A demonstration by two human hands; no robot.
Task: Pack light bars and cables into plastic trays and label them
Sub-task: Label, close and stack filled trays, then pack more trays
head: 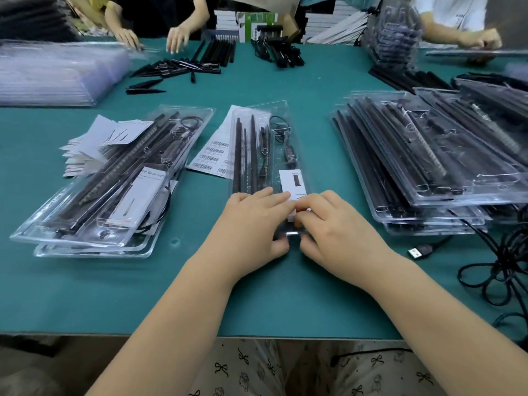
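Dead ahead on the tabletop [257,295], tray [261,144] runs lengthwise away from the hands, near end under both: left hand [251,221] and right hand [340,224] pinch that end, fingertips on the white label [294,182], equally close.

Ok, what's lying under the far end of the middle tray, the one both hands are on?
A barcode label sheet sticks out from under the left side of the middle tray. How far it reaches beneath cannot be seen; the tray's contents cover it.
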